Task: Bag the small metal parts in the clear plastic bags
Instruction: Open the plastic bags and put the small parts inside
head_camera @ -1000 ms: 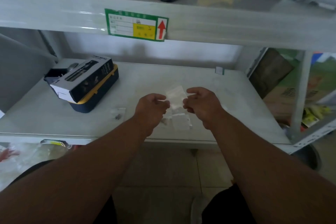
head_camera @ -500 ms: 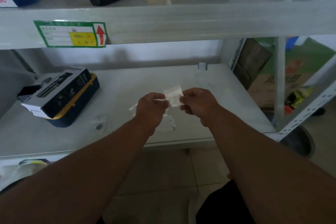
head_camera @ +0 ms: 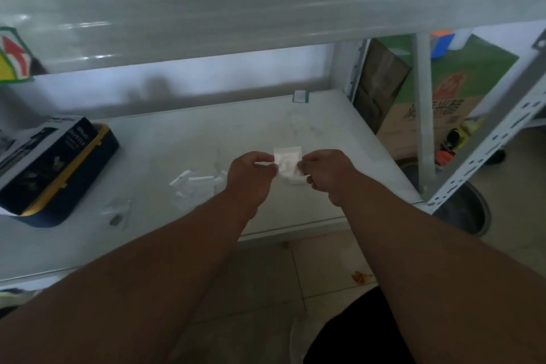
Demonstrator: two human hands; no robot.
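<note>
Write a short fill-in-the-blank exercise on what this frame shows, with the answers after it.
1. The small clear bag is held between ____ hands, the left hand and the right hand.
2. The spare clear bags lie on the shelf to the ____ of the hands.
3. The dark box rests on a blue case with a ____ rim.

Answers: both; left; yellow
</note>
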